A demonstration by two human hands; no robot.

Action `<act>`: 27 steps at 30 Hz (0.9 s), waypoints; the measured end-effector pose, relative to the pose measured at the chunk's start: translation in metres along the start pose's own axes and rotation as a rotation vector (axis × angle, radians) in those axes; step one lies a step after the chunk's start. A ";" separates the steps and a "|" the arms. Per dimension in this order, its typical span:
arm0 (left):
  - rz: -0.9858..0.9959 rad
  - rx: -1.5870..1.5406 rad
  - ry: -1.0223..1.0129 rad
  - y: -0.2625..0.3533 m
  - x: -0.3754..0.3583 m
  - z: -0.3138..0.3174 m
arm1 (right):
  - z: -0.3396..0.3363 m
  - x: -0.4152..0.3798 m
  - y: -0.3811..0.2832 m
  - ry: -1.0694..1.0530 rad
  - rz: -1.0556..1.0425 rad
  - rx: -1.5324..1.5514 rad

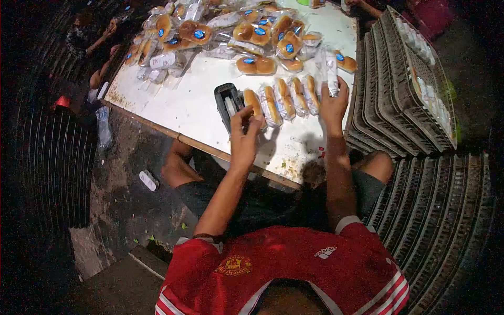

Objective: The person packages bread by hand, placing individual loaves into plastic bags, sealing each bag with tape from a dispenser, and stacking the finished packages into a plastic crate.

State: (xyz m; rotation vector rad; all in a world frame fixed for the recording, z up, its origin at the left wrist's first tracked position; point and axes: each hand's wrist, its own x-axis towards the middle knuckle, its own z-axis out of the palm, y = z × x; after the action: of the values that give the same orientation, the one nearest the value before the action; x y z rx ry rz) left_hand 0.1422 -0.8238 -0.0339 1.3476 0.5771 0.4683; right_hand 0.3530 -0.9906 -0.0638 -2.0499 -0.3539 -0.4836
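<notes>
My right hand (335, 105) is closed round the lower end of a bun in a white printed wrapper (330, 71), at the right side of the table. To its left, several long wrapped buns (284, 98) lie side by side in a row. My left hand (245, 134) is at the row's left end, its fingers bent and apart against the near part of the leftmost bun (252, 101). A black slotted device (226, 100), perhaps a stapler, lies just beside that hand. The fingers partly cover its near end.
A heap of bagged buns with blue labels (199, 34) covers the far part of the white table (178, 113). Stacked grey crates (388, 89) stand close at the right. A wrapped bun (148, 180) lies on the floor. Another person's arm (105, 34) shows at the upper left.
</notes>
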 end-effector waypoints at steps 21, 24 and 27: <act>0.332 0.463 0.828 -0.014 0.009 -0.243 | 0.014 -0.008 0.014 -0.279 0.089 -0.530; -0.099 0.879 0.838 -0.087 0.013 -0.367 | 0.011 -0.015 0.019 -0.210 0.036 -0.274; -0.543 1.224 0.686 -0.178 0.016 -0.467 | 0.009 -0.030 -0.014 -0.268 0.032 -0.040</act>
State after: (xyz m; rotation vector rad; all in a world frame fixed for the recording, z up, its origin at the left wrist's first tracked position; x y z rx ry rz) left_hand -0.1432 -0.4865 -0.2680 2.0436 1.9526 0.0635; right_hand 0.3220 -0.9774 -0.0720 -2.1606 -0.4730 -0.1969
